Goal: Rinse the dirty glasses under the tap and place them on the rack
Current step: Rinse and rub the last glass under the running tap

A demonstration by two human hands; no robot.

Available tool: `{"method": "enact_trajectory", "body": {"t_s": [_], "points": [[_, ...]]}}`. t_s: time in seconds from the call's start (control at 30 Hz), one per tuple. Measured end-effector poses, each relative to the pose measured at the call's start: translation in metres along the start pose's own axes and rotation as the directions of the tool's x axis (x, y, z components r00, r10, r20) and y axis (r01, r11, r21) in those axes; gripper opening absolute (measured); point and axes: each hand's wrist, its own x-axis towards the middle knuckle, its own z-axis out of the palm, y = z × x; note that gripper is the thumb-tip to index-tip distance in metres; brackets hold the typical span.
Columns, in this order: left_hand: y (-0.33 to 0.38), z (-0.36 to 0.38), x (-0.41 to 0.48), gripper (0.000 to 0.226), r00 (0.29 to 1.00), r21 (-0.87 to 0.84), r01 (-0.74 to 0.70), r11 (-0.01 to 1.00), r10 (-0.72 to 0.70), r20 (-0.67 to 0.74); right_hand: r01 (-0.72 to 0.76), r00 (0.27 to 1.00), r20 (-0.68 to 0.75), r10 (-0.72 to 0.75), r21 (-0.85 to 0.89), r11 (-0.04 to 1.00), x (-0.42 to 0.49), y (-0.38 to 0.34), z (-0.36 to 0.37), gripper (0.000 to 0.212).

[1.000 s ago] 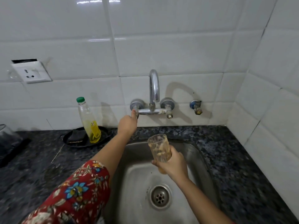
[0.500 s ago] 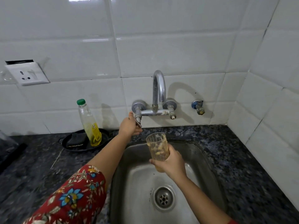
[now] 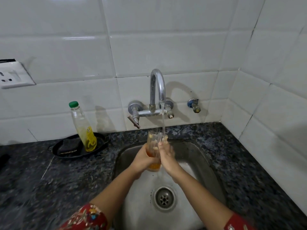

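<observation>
Over the sink point(image 3: 204, 156), both hands grip one upright glass point(image 3: 155, 143) under the tap point(image 3: 157, 87). Left hand point(image 3: 143, 159) wraps its lower part; right hand point(image 3: 167, 154) closes on its right side. Water point(image 3: 163, 120) streams into it. Orange liquid sits at its bottom.

Head view, angled down, near sink point(image 3: 207, 163)

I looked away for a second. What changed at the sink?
The left hand left the tap handle and took hold of the glass beside the right hand. Water now runs into it. The bottle stayed put.
</observation>
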Motion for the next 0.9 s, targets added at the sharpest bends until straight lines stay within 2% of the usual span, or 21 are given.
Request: {"method": "enact_trajectory", "body": {"t_s": [0.03, 0.07, 0.1, 0.17, 0.2, 0.23, 0.3, 0.33, 0.37, 0.4, 0.47, 0.5, 0.53, 0.57, 0.6, 0.63, 0.7, 0.73, 0.8, 0.87, 0.9], "points": [[-0.003, 0.003, 0.003, 0.066, 1.0, 0.003, -0.005, 1.0, 0.005, -0.014, 0.034, 0.996, -0.08, -0.044, -0.116, 0.993, 0.001, 0.001, -0.003, 0.056], [-0.005, 0.003, 0.006, 0.061, 1.0, -0.004, -0.013, 1.0, 0.013, 0.003, 0.118, 0.98, -0.128, -0.149, -0.225, 0.967, 0.0, 0.002, -0.009, 0.054], [-0.007, 0.001, 0.009, 0.06, 0.999, -0.007, -0.022, 1.0, 0.022, 0.031, 0.24, 0.951, -0.11, -0.287, -0.318, 0.917, -0.001, 0.005, -0.017, 0.051], [-0.004, -0.006, 0.013, 0.065, 0.996, 0.005, -0.027, 1.0, 0.026, 0.082, 0.501, 0.854, 0.096, -0.512, -0.419, 0.757, -0.002, 0.007, -0.041, 0.047], [-0.001, -0.009, 0.015, 0.066, 0.994, 0.031, -0.028, 0.999, 0.025, 0.105, 0.597, 0.798, 0.249, -0.549, -0.445, 0.667, 0.002, 0.008, -0.055, 0.047], [0.002, -0.012, 0.018, 0.066, 0.992, 0.081, -0.032, 0.996, 0.022, 0.126, 0.674, 0.737, 0.404, -0.541, -0.493, 0.55, 0.01, 0.007, -0.069, 0.049], [0.006, -0.012, 0.021, 0.062, 0.986, 0.213, -0.06, 0.975, 0.024, 0.166, 0.79, 0.587, 0.666, -0.46, -0.596, 0.145, 0.037, 0.001, -0.088, 0.05], [0.005, -0.01, 0.023, 0.062, 0.982, 0.246, -0.077, 0.966, 0.032, 0.185, 0.798, 0.549, 0.739, -0.391, -0.602, -0.017, 0.047, -0.003, -0.089, 0.046], [0.004, -0.005, 0.025, 0.063, 0.984, 0.254, -0.091, 0.963, 0.048, 0.17, 0.78, 0.578, 0.757, -0.303, -0.623, -0.068, 0.052, -0.006, -0.085, 0.04], [0.003, 0.0, 0.025, 0.063, 0.992, 0.268, -0.096, 0.959, 0.069, 0.109, 0.754, 0.632, 0.732, -0.255, -0.656, -0.015, 0.053, -0.012, -0.079, 0.034], [0.0, 0.01, 0.022, 0.051, 0.986, 0.333, -0.097, 0.938, 0.136, -0.095, 0.671, 0.73, 0.67, -0.136, -0.665, 0.328, 0.049, -0.019, -0.06, 0.019], [-0.003, 0.014, 0.021, 0.047, 0.969, 0.356, -0.107, 0.928, 0.178, -0.172, 0.621, 0.734, 0.676, -0.063, -0.631, 0.465, 0.049, -0.022, -0.053, 0.012], [-0.004, 0.018, 0.02, 0.046, 0.952, 0.36, -0.121, 0.925, 0.21, -0.221, 0.606, 0.72, 0.692, -0.053, -0.59, 0.533, 0.049, -0.023, -0.05, 0.01], [-0.005, 0.019, 0.019, 0.047, 0.94, 0.353, -0.129, 0.927, 0.228, -0.255, 0.618, 0.704, 0.707, -0.062, -0.568, 0.543, 0.049, -0.024, -0.05, 0.013], [-0.006, 0.018, 0.019, 0.049, 0.934, 0.345, -0.125, 0.93, 0.227, -0.274, 0.647, 0.692, 0.719, -0.063, -0.58, 0.495, 0.049, -0.026, -0.053, 0.014], [-0.003, 0.015, 0.018, 0.051, 0.937, 0.333, -0.131, 0.934, 0.226, -0.266, 0.704, 0.677, 0.731, -0.088, -0.608, 0.367, 0.049, -0.03, -0.058, 0.014], [-0.001, 0.003, 0.02, 0.06, 0.962, 0.29, -0.178, 0.941, 0.227, -0.149, 0.785, 0.619, 0.773, -0.142, -0.617, 0.062, 0.049, -0.039, -0.068, 0.023], [0.002, -0.002, 0.02, 0.064, 0.971, 0.294, -0.197, 0.935, 0.228, -0.076, 0.798, 0.596, 0.789, -0.152, -0.603, -0.002, 0.048, -0.043, -0.074, 0.026], [0.009, -0.004, 0.02, 0.067, 0.98, 0.355, -0.175, 0.918, 0.198, -0.031, 0.762, 0.641, 0.748, -0.171, -0.648, 0.023, 0.05, -0.045, -0.078, 0.026], [0.011, 0.006, 0.019, 0.055, 0.964, 0.371, -0.119, 0.921, 0.196, -0.177, 0.721, 0.686, 0.705, -0.178, -0.692, 0.036, 0.048, -0.039, -0.067, 0.022], [0.011, 0.012, 0.018, 0.046, 0.934, 0.404, -0.101, 0.909, 0.226, -0.275, 0.696, 0.715, 0.677, -0.174, -0.712, 0.092, 0.049, -0.034, -0.061, 0.019]]}}
